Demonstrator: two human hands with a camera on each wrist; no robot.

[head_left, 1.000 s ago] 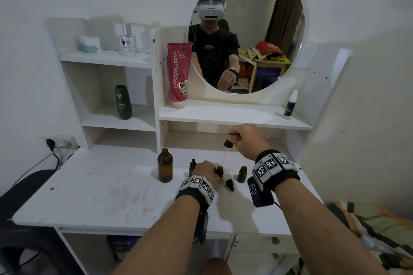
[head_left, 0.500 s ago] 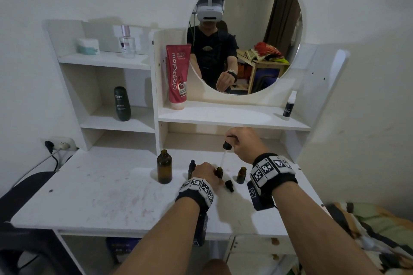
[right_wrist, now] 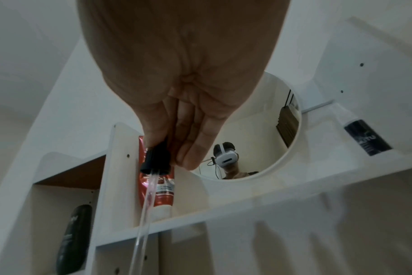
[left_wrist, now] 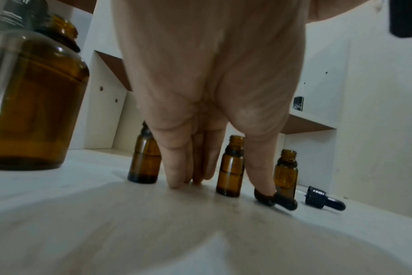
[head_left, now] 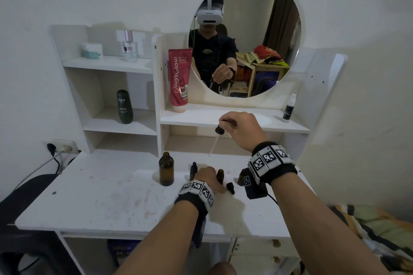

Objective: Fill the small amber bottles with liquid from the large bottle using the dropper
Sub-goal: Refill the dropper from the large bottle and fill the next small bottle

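Three small amber bottles (head_left: 220, 176) stood on the white table (head_left: 111, 196) in the head view, right of the large amber bottle (head_left: 166, 171). Above them the right hand (head_left: 242, 128) pinched the dropper (head_left: 218, 134), tube pointing down. From the left wrist, the left hand (left_wrist: 212, 93) rested straight fingers on the table between bottles, the thumb touching a loose dropper cap (left_wrist: 276, 199). From the right wrist, fingertips (right_wrist: 191, 156) pinched the black bulb.

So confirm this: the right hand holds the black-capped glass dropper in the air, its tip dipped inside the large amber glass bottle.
Wrong about the tip. The right hand holds the black-capped glass dropper in the air, but its tip hangs free, up and right of the large amber glass bottle; the head view shows it.
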